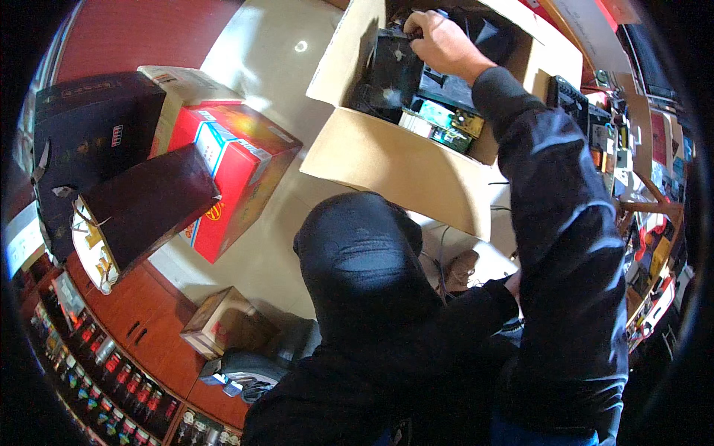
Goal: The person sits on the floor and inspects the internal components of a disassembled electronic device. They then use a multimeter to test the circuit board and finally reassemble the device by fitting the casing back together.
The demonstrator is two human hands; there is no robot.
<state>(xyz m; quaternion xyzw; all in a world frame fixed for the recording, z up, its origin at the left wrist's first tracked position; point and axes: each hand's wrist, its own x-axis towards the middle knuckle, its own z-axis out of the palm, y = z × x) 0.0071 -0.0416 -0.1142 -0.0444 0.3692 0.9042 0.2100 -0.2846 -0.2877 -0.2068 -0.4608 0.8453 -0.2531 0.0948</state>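
My right hand [446,46] reaches into an open cardboard box [401,160] at the top. Its fingers are curled closed at the upper corner of a black flat case [394,67], which stands at the left side inside. Beside the case, below my hand, lies a dark device [450,88] with a shiny face. Green circuit boards [451,128] sit in the box's near part. Only a sliver of my left hand [513,285] shows behind my right forearm; its fingers are hidden.
My bent knee [364,253] is just before the box. To the left stand a red carton [230,171], a black carton [100,141] and a dark tilted panel-sided box [152,201]. A small brown carton [223,323] sits by the cabinet [137,327]. Cluttered shelves [647,208] line the right.
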